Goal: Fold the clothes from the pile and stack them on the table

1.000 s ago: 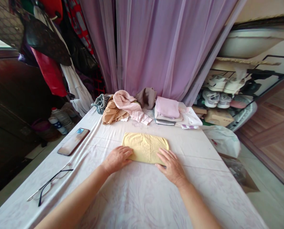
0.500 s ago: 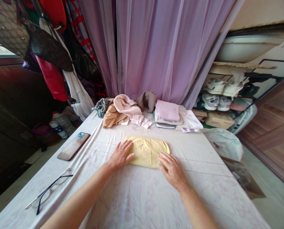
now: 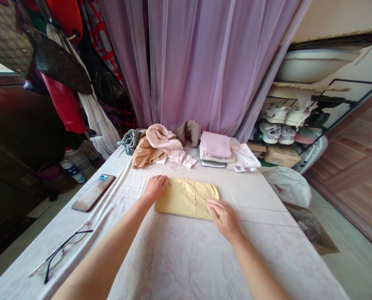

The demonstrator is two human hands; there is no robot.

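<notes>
A yellow folded garment (image 3: 188,200) lies flat on the white patterned tablecloth (image 3: 179,254), roughly a rectangle with creases down its middle. My left hand (image 3: 156,187) is at its far left corner, with the fingers closed together over the edge; the fingertips are partly hidden. At the right end, my right hand (image 3: 223,214) rests with fingers stretched onto the cloth and the thumb nearer me.
Crumpled clothes (image 3: 163,146) lie at the table's far edge, beside a stack of folded clothes (image 3: 215,148). On the left are a phone (image 3: 93,193) and eyeglasses (image 3: 61,252). Shoes (image 3: 278,131) stand on a rack at right; a purple curtain (image 3: 186,62) hangs behind.
My left hand has slid from flat on the garment's left part to its far left corner, and its fingers have closed. My right hand stays at the right end.
</notes>
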